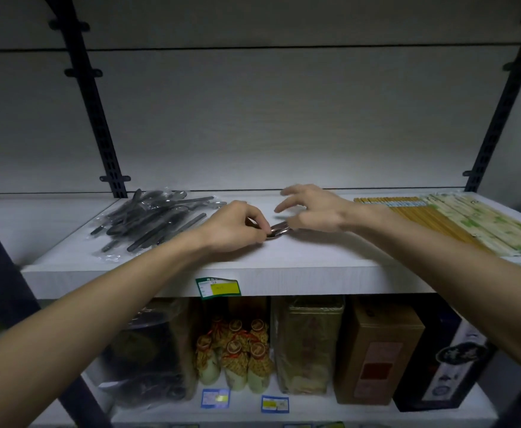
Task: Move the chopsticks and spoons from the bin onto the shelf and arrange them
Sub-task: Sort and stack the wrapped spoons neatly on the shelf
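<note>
My left hand (237, 225) pinches metal spoons (279, 230) on the shelf (315, 267); my right hand (313, 211) touches them, fingers spread. Wrapped spoons (154, 219) lie left, chopsticks (457, 223) right.

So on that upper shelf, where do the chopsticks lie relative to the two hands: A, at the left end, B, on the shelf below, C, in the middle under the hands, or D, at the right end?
D: the chopsticks lie in rows at the right end of the upper shelf, beyond the right hand, while the wrapped spoons are piled to the left of the left hand.
</note>
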The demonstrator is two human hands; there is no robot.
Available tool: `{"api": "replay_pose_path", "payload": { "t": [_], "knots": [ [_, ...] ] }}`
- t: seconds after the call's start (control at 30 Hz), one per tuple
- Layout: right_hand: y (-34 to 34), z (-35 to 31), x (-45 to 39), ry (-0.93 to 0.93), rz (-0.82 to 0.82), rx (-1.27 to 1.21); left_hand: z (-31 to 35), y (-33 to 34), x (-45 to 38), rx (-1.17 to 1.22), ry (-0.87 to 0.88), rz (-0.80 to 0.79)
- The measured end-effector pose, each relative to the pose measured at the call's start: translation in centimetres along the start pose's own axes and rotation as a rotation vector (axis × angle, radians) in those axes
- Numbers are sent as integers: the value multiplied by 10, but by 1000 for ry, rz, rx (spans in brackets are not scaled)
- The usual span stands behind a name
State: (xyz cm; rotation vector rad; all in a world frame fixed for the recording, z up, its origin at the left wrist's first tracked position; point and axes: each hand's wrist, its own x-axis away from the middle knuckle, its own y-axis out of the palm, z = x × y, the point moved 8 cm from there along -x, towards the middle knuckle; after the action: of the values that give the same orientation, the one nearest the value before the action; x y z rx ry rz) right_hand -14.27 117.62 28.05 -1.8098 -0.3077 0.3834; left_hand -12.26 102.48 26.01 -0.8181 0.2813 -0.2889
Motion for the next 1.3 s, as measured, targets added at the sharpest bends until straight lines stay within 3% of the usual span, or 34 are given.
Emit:
{"api": "replay_pose_path", "payload": {
  "t": [0.4, 0.53, 0.8, 1.07, 1.3],
  "knots": [
    [-1, 2, 5, -94, -16, 32, 1, -5, -7, -64, 113, -8],
    [-1, 6, 4, -62, -28, -33, 4, -6, -7, -51, 167, -6],
    [-3, 8, -2, 38, -152, 1, 15, -3, -6, -251, 241, -41],
    [-14, -1, -2, 19, -88, 86, 19, 0, -13, -366, 258, -61],
    [-10, -5, 1, -55, -71, 83, 24, 7, -21, -457, 232, -196]
  ]
}}
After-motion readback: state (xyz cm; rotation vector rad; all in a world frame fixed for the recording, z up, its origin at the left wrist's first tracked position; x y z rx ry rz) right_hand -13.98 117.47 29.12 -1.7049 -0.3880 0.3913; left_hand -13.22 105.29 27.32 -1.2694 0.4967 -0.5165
